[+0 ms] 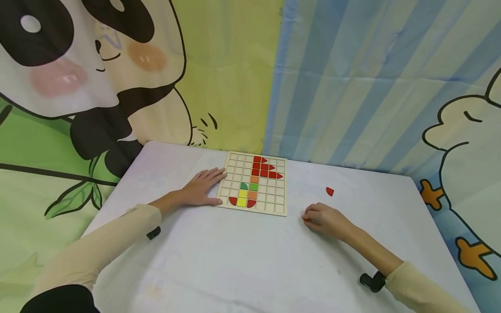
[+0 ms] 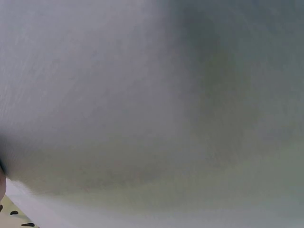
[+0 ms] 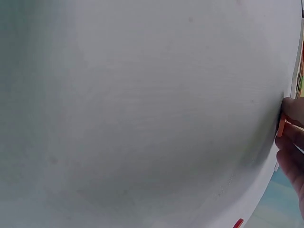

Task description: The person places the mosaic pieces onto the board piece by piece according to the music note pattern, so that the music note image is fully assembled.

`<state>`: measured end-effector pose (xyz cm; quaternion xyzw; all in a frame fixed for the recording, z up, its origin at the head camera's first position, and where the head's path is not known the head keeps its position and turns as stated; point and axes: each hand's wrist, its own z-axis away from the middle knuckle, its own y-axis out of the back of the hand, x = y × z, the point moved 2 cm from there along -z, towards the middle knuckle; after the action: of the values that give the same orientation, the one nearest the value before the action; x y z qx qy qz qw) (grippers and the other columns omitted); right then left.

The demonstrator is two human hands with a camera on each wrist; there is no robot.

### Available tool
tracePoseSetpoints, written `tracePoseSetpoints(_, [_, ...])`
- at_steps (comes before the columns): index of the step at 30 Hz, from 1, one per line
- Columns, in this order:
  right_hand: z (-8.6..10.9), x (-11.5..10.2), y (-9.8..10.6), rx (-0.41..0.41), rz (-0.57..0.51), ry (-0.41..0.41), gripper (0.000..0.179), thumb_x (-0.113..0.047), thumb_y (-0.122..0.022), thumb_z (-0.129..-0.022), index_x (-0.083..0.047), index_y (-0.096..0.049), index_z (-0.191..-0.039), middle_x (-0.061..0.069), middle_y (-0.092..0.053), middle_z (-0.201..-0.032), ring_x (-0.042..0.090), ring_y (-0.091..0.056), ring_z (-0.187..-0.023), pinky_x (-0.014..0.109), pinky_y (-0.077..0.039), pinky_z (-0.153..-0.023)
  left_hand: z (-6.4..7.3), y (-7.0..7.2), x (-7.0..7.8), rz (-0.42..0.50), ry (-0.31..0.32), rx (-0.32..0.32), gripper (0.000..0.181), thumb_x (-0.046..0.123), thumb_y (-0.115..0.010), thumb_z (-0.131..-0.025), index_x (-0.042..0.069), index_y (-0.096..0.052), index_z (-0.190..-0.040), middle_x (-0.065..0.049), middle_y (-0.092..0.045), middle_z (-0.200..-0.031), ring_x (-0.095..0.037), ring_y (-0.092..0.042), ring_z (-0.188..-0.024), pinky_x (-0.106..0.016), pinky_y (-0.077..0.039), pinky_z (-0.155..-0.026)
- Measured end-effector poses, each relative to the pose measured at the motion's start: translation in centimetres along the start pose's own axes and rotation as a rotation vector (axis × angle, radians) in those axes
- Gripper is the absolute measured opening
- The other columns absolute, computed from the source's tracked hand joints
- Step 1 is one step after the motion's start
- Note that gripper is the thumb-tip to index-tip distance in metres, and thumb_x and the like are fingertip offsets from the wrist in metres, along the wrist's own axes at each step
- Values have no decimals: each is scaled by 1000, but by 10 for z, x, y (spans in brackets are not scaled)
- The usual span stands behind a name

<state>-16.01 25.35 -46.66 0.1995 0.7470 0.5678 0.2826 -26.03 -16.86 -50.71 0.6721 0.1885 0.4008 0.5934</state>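
Observation:
A square puzzle board (image 1: 270, 198) with a grid of cells lies on the white table. Red pieces (image 1: 264, 169) fill cells near its top, with orange, green, yellow and red ones lower down. My left hand (image 1: 201, 188) rests at the board's left edge, its fingers extended and touching the rim. To the right of the board, my right hand (image 1: 324, 221) pinches a small orange piece (image 3: 282, 125) between thumb and fingers, low over the table. Beyond that hand lies a loose red quarter-round piece (image 1: 330, 191).
The white table (image 1: 235, 261) reaches to a printed curtain (image 1: 223, 78) at the back, with a panda on the left and blue stripes on the right. A black wrist camera (image 1: 372, 281) hangs under the right forearm, another (image 1: 154, 233) under the left.

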Motion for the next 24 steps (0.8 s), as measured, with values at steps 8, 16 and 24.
tracePoseSetpoints(8, [-20, -4, 11, 41, 32, -76, 12, -12, -78, -78, -14, -72, -89, -5, -65, -86, 5, -55, -71, 17, -52, -63, 1, 2, 2, 1, -14, 5, 95, 64, -60, -83, 16, -21, -156, -6, -14, -165, -33, -11, -152, -57, -13, -119])
tracePoseSetpoints(16, [-72, -20, 13, 110, -134, -92, 19, -9, -76, -82, -6, -70, -100, 1, -68, -97, 11, -64, -85, 28, -58, -77, 2, 1, 0, 4, -12, 12, 95, 64, -60, -84, 16, -21, -156, -5, -15, -165, -32, -12, -152, -56, -13, -120])
tracePoseSetpoints(24, [-137, -47, 0, 105, -237, -50, 19, -14, -76, -83, -7, -71, -100, 3, -71, -95, 14, -67, -87, 28, -58, -79, 3, 2, -1, -6, -5, -11, 95, 65, -58, -85, 18, -18, -157, -3, -12, -165, -30, -9, -153, -55, -12, -120])
